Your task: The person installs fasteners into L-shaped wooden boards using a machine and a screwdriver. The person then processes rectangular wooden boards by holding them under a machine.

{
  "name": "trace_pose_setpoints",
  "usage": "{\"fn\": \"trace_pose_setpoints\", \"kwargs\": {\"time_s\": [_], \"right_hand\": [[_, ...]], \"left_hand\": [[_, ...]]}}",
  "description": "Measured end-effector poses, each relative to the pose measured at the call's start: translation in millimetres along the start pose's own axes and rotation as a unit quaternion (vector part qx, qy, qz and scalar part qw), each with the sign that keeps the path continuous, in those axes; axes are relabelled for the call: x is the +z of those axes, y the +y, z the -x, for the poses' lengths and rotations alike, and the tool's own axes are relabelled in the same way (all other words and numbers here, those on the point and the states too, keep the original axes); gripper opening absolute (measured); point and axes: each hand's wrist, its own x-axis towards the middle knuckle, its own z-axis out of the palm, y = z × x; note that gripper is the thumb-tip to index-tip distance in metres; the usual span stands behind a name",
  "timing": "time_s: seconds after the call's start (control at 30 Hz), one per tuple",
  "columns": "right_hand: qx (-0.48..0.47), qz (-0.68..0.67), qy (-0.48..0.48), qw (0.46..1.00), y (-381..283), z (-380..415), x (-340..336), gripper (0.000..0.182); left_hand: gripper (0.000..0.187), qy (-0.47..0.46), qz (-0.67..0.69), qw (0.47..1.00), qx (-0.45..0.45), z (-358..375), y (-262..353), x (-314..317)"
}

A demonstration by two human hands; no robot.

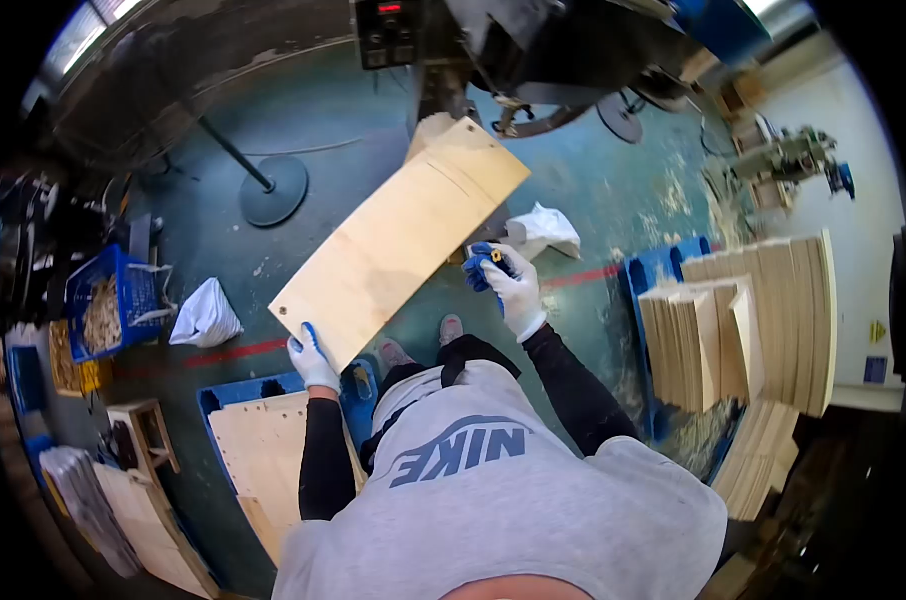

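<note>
A long pale wooden board lies slanted in front of me, its far end by the machine. My left hand, in a white and blue glove, grips the board's near left corner. To the right of the board, my right hand, gloved too, is closed around a small yellow and dark object that I cannot make out. The right hand is apart from the board. Just beyond it is a white bag.
Stacked boards stand on a blue pallet at the right. More boards lie on the left pallet. A round stand base, a white sack and a blue crate are at the left.
</note>
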Motion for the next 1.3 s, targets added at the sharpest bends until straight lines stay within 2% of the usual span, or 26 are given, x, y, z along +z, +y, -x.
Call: {"fn": "trace_pose_setpoints", "kwargs": {"time_s": [0.03,0.17,0.33,0.4,0.53,0.63,0.77,0.8,1.0,1.23,1.27,1.3], "right_hand": [[0.002,-0.017,0.015,1.0,-9,7,-5,0.023],[0.013,-0.055,0.062,0.996,-10,23,-31,0.022],[-0.003,-0.074,0.058,0.996,-11,21,-56,0.023],[-0.006,-0.079,0.06,0.995,-21,17,-63,0.024],[-0.032,-0.066,0.083,0.994,-33,7,-82,0.026],[-0.045,-0.025,0.063,0.997,-37,0,-93,0.025],[-0.121,0.007,0.068,0.99,-47,-10,-97,0.025],[-0.077,-0.041,0.074,0.993,-42,-16,-100,0.026],[-0.01,0.001,0.113,0.994,-7,-43,-114,0.024],[0.011,0.042,0.11,0.993,-24,-73,-87,0.022],[-0.029,0.066,0.111,0.991,-23,-81,-85,0.021],[-0.022,0.057,0.113,0.992,-24,-86,-82,0.02]], "left_hand": [[0.037,0.018,0.03,0.999,-0.014,8,14,10],[0.035,0.031,0.01,0.999,0.014,16,24,14],[0.034,0.051,-0.011,0.997,0.05,25,21,14],[0.034,0.059,-0.011,0.998,0.035,34,18,14],[0.035,0.062,-0.013,0.998,0.017,59,1,19],[0.038,0.075,-0.007,0.997,0.015,69,-9,19],[0.041,0.08,-0.004,0.997,0.02,65,-16,14],[0.041,0.087,-0.023,0.996,0.02,60,-11,17],[0.041,0.09,-0.038,0.995,0.016,68,2,14],[0.042,0.088,-0.066,0.994,-0.012,46,16,21],[0.041,0.064,-0.058,0.996,-0.012,37,14,15],[0.041,0.062,-0.064,0.996,-0.017,33,16,15]]}}
